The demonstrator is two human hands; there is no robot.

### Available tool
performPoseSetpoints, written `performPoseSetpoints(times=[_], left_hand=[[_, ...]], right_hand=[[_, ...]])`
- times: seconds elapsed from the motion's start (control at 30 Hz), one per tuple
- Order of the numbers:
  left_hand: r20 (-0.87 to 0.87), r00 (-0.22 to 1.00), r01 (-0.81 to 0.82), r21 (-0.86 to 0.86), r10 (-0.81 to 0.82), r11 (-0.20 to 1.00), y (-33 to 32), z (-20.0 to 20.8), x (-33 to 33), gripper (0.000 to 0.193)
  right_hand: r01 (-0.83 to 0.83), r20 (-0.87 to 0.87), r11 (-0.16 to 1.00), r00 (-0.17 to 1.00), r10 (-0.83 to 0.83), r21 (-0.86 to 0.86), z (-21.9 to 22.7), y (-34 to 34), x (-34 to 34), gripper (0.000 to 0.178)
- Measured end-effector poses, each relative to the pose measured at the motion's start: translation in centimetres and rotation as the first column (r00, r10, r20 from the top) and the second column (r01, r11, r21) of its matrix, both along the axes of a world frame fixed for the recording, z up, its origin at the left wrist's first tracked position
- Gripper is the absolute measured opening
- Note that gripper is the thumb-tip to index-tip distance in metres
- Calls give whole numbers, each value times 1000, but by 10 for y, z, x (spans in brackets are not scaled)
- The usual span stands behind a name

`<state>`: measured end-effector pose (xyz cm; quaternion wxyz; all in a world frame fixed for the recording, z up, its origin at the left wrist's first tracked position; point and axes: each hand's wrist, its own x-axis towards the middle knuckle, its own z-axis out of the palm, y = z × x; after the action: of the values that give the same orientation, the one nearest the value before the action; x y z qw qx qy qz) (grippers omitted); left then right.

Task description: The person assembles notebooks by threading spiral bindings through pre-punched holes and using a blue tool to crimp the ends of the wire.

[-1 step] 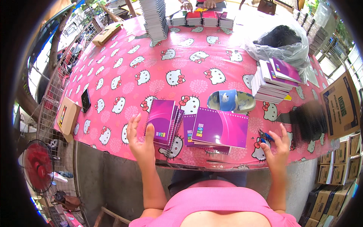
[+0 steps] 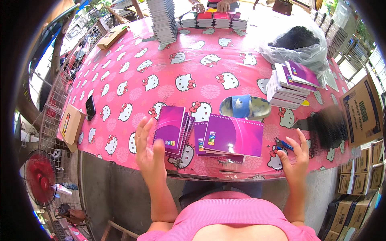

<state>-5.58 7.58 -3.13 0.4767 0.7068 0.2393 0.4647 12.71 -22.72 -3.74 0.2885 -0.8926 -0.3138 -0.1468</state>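
My left hand (image 2: 152, 154) is open, fingers spread, just left of a small stack of purple notebooks (image 2: 169, 128); whether its thumb touches their edge I cannot tell. Beside that stack lies a second pile of purple notebooks (image 2: 235, 136), with a row of holes along the top cover's far edge. On the right, my right hand (image 2: 296, 157) hovers open over the table's near edge, holding nothing. Its fingers are close to blue-handled pliers (image 2: 286, 145) lying on the table.
Behind the notebooks sits a blue slipper (image 2: 245, 107). Black binding coils (image 2: 327, 130) lie at right beside a cardboard box (image 2: 362, 112). A taller notebook pile (image 2: 287, 90) and a plastic bag (image 2: 313, 56) stand beyond. Another person's hands (image 2: 223, 5) touch notebooks across the pink table (image 2: 161, 64).
My left hand has shifted slightly, its thumb drawing away from the left notebook stack. My right hand has moved a little; the notebooks and pliers stay in place.
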Motion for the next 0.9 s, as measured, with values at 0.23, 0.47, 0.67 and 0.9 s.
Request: performPoseSetpoints(times=[0.23, 0.47, 0.67, 0.9], left_hand=[[542, -278, 915, 402, -793, -46, -98, 101, 17, 73], [497, -293, 905, 419, -817, -70, -86, 97, 16, 78], [527, 301, 806, 305, -795, 507, -55, 71, 14, 88], [106, 955, 289, -132, -277, 948, -58, 32, 35, 87]], right_hand=[[-166, -115, 956, 974, 198, 240, 27, 38, -12, 37], [-24, -665, 840, 599, 446, 541, -5, 53, 9, 53], [84, -746, 835, 505, 435, 544, 11, 65, 8, 31], [-59, -443, 676, 713, 544, 735, 32, 59, 0, 24]])
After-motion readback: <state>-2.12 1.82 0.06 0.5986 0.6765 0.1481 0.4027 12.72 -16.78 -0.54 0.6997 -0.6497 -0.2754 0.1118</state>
